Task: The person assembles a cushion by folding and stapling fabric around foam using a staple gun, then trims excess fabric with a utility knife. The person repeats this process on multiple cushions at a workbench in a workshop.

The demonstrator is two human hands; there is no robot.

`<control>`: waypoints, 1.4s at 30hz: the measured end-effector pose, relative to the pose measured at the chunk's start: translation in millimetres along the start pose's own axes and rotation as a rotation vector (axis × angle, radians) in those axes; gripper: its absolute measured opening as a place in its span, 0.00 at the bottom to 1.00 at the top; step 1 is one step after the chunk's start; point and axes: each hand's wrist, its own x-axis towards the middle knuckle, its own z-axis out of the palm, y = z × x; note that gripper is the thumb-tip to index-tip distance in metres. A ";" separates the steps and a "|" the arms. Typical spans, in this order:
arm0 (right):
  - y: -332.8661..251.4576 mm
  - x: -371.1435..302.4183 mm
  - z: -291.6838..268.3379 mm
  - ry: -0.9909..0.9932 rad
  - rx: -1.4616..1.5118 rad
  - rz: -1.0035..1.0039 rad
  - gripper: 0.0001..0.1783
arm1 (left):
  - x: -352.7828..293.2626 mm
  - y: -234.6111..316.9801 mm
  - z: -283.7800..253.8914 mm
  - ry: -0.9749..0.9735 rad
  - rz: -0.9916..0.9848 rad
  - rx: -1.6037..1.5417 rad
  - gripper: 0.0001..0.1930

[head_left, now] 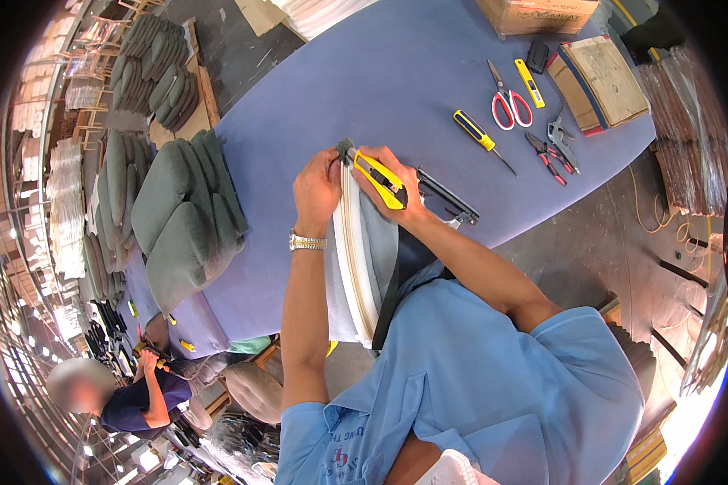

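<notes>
My right hand (406,179) grips a yellow utility knife (380,179), its tip at a dark grey tuft of fabric (345,149) on the far end of a cushion. The fingers of my left hand (317,190) pinch that same corner from the left side. The grey cushion (378,250) stands on edge, running from the table towards my body. Along its upturned side runs a beige zipper (353,234) between white strips. Just beyond my right wrist, a black staple gun (447,196) lies partly hidden by my forearm.
On the blue-covered table (323,89) lie a screwdriver (479,133), scissors (508,101), a yellow cutter (530,82), and pliers (548,158). Cardboard boxes (603,81) sit at the far right. Stacked green-grey cushions (190,210) stand left. A co-worker (137,396) works at lower left.
</notes>
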 end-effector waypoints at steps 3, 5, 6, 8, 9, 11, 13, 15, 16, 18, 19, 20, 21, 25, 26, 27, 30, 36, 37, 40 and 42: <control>1.4 0.6 2.2 0.001 -0.023 -0.027 0.23 | -1.1 0.2 -0.9 0.037 0.056 0.013 0.09; 1.4 1.1 3.2 0.004 -0.043 -0.049 0.24 | -3.1 -1.2 -0.7 0.054 0.063 0.004 0.09; 0.6 1.9 3.2 0.006 -0.053 -0.062 0.24 | -4.2 -2.8 -0.1 0.052 0.049 -0.008 0.09; -1.3 3.4 3.1 -0.003 -0.098 -0.063 0.24 | -6.0 -3.1 0.2 0.050 0.024 -0.023 0.08; -2.2 4.2 3.3 -0.014 -0.133 -0.051 0.24 | -6.2 -1.4 0.0 0.050 0.014 -0.026 0.08; -0.9 5.7 5.3 -0.019 -0.186 -0.049 0.22 | -6.9 -0.9 0.5 0.055 0.018 -0.027 0.08; 3.4 6.5 10.0 -0.005 -0.224 -0.069 0.21 | -6.4 -1.7 1.9 0.064 0.045 -0.024 0.07; 3.6 5.9 13.0 -0.005 -0.227 -0.083 0.20 | -6.3 -4.0 3.6 0.068 0.051 -0.035 0.08; 3.3 5.6 13.6 -0.005 -0.228 -0.090 0.20 | -6.2 -4.7 4.6 0.070 0.054 -0.041 0.08; 0.5 4.4 13.9 -0.001 -0.214 -0.146 0.20 | -6.8 -5.2 5.6 0.097 0.060 -0.041 0.07; -0.5 3.8 13.7 0.001 -0.206 -0.174 0.20 | -7.0 -5.4 6.1 0.111 0.062 -0.040 0.06; -0.4 3.6 13.0 -0.010 -0.208 -0.184 0.20 | -6.7 -6.2 6.9 0.112 0.064 -0.034 0.06; 0.0 3.2 11.8 -0.021 -0.209 -0.194 0.20 | -6.4 -7.3 7.9 0.113 0.066 -0.028 0.06; 2.1 2.4 12.1 -0.044 -0.226 -0.200 0.20 | -5.1 -6.1 8.5 0.105 0.051 -0.038 0.05; 0.7 2.2 12.3 -0.053 -0.213 -0.196 0.20 | -5.6 -6.8 8.8 0.109 0.043 -0.043 0.06; -1.5 2.1 11.7 -0.061 -0.201 -0.192 0.20 | -6.0 -7.8 9.8 0.112 0.036 -0.048 0.06; -3.8 1.0 10.2 -0.073 -0.188 -0.216 0.20 | -5.5 -8.3 11.6 0.127 0.037 -0.056 0.06; -2.2 1.1 7.1 -0.113 -0.218 -0.193 0.19 | -6.2 -8.0 13.3 0.138 0.040 -0.059 0.06; -2.4 1.3 6.4 -0.112 -0.220 -0.198 0.19 | -6.1 -8.5 13.9 0.142 0.049 -0.062 0.06; -2.8 0.0 3.5 -0.125 -0.220 -0.179 0.19 | -5.7 -6.5 14.1 0.135 0.045 -0.058 0.05; -2.0 -0.4 2.2 -0.129 -0.218 -0.174 0.20 | -5.3 -5.2 13.3 0.131 0.044 -0.052 0.05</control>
